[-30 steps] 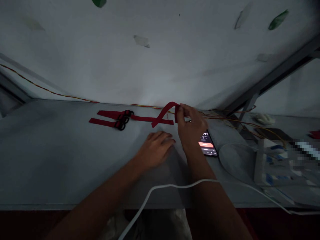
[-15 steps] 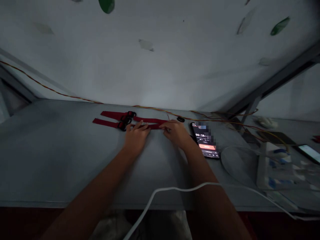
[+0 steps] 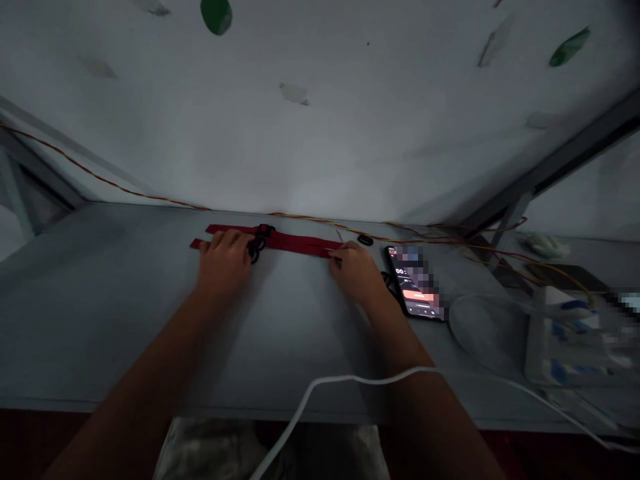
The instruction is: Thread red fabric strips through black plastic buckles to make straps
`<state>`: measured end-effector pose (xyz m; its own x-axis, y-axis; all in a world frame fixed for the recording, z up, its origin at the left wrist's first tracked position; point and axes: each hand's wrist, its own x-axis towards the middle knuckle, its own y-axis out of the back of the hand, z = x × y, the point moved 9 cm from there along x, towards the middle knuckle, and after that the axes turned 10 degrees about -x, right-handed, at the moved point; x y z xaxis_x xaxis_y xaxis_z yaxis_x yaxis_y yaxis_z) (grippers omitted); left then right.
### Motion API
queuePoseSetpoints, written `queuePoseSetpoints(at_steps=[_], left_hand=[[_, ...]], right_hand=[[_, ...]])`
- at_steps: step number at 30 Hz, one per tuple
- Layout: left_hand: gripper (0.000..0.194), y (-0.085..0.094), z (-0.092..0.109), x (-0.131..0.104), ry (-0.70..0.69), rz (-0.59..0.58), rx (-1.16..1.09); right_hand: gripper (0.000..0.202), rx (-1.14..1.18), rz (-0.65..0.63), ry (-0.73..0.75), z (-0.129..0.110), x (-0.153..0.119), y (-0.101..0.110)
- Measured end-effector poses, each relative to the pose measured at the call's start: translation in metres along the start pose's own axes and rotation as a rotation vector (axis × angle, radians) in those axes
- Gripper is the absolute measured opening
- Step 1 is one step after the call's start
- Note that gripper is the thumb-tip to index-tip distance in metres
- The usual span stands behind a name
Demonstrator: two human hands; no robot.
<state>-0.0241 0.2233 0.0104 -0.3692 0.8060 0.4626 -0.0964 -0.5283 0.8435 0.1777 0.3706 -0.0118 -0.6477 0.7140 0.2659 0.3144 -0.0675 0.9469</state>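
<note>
Two red webbing straps [image 3: 303,244] with black plastic buckles [image 3: 264,231] lie side by side across the grey tabletop, close to the wall. My left hand [image 3: 225,263] is bent over their left part, fingers close together on the near strap beside the buckles; it hides part of the webbing. At the right end of the straps, my right hand [image 3: 356,270] pinches the red webbing between thumb and fingers. The straps run nearly straight and almost touching between the two hands.
Right of my right hand lies a lit phone [image 3: 415,287], with a small black oval piece [image 3: 365,240] behind. Twisted red-yellow wires [image 3: 320,221] follow the wall. A white cable [image 3: 350,378] crosses in front of my right forearm. A white box [image 3: 545,333] stands at right.
My left hand has slid left along the straps, from right of the buckles to their left side. The two straps now lie closer together. My right hand stays at their right end.
</note>
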Motion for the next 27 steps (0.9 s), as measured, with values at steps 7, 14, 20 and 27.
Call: queuePoseSetpoints(at_steps=[7,14,20,27], left_hand=[[0.035,-0.007,-0.027,-0.036,-0.003,-0.272,-0.208],[0.030,-0.022,0.003,-0.046,0.070,-0.419,-0.641],[0.031,-0.014,0.028,-0.010,0.088,-0.292,-1.153],[0.010,0.021,0.041,-0.008,-0.166,0.114,-1.030]], right_hand=[[0.030,0.418,0.039,0.439,-0.089,-0.020,0.002],[0.038,0.645,-0.138,0.463,-0.115,-0.026,-0.018],[0.037,1.150,-0.187,-0.036,-0.067,-0.010,-0.013],[0.030,1.523,-0.300,-0.175,-0.065,-0.012,-0.026]])
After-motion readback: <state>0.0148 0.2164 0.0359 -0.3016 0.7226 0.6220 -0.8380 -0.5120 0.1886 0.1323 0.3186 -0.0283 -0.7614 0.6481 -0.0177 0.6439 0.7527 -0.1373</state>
